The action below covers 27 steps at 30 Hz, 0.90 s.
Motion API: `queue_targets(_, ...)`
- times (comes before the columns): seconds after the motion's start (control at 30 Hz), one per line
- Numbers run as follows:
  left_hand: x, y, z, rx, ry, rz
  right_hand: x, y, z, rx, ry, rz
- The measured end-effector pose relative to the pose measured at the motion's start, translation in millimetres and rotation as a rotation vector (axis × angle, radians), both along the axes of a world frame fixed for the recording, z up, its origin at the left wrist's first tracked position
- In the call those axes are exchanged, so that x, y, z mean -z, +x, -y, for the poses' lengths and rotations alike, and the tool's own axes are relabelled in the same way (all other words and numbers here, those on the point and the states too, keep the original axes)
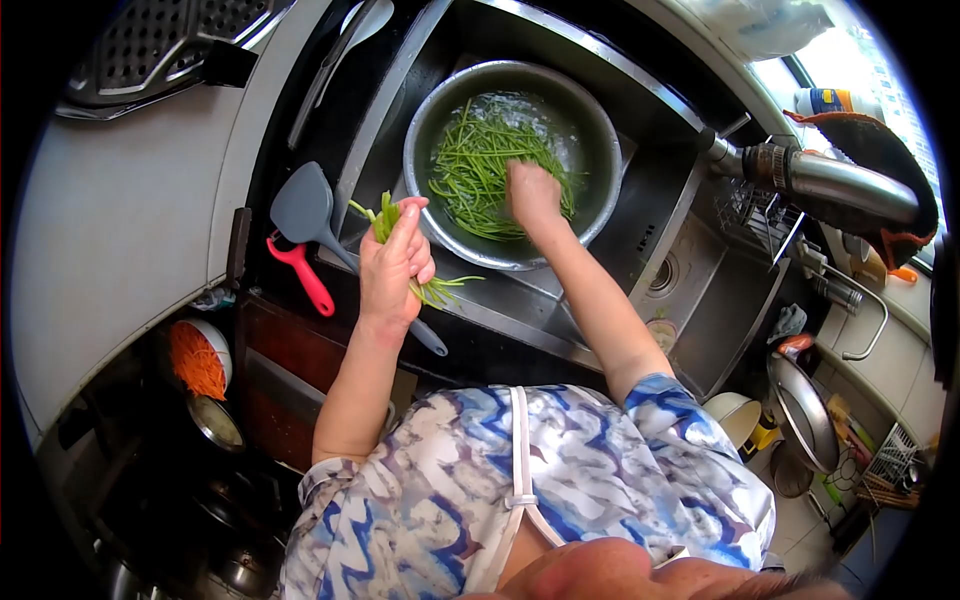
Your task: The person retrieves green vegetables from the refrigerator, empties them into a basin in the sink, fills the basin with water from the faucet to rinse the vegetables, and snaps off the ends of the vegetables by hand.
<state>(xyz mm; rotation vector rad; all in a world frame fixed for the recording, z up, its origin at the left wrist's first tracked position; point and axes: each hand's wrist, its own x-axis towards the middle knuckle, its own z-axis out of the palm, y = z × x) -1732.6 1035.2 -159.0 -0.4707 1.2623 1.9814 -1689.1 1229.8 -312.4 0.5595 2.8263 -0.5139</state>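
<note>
A round metal basin (413,150) sits in the left part of the steel sink, holding water and many thin green stems (475,165). My left hand (397,262) is closed round a small bunch of green stems (437,291), beside the basin's near left rim; the stems stick out above and below the fist. Inside the basin, my right hand (533,195) is closed at the right side of the heap of stems. Its fingertips are hidden, so what it grips cannot be made out.
A grey spatula (302,200) and a red peeler (302,275) lie left of the sink (388,75). A large faucet (850,185) reaches in from the right. At lower left stands a bowl of orange shreds (198,362). Pans and a rack fill the lower right.
</note>
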Motion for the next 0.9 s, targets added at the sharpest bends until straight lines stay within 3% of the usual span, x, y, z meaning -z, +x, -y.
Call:
queue_targets(0.03,1,1,0,-0.001,0.009,0.009,4,-8,-2,0.026,0.025,-0.168)
queue_targets(0.13,-2,2,-1,0.02,-0.003,0.014,20,-30,-4,-0.043,0.045,-0.283)
queue_targets(0.27,-6,-1,3,0.014,-0.02,0.007,40,-24,-17,0.015,-0.058,-0.131)
queue_targets(0.43,4,-2,2,-0.015,-0.039,0.02,-1,-1,-11,-0.121,-0.324,-0.122)
queue_targets(0.5,2,0,-1,0.011,-0.025,0.019,0,10,-22,0.08,-0.366,-0.17)
queue_targets(0.53,2,1,-1,0.012,-0.028,0.018,7,10,-36,0.214,-0.3,-0.047)
queue_targets(0.57,3,2,0,0.016,-0.025,0.019,19,16,-47,0.273,-0.185,-0.185)
queue_targets(0.63,3,3,0,0.027,-0.028,0.021,12,15,-59,0.324,-0.244,-0.174)
queue_targets(0.7,3,3,1,0.027,-0.044,0.019,15,13,-55,0.321,-0.268,-0.208)
queue_targets(0.83,4,2,2,0.017,-0.051,0.026,41,5,-38,0.053,-0.236,-0.286)
queue_targets(0.9,3,2,1,0.013,-0.04,0.032,54,5,-28,-0.016,-0.08,-0.14)
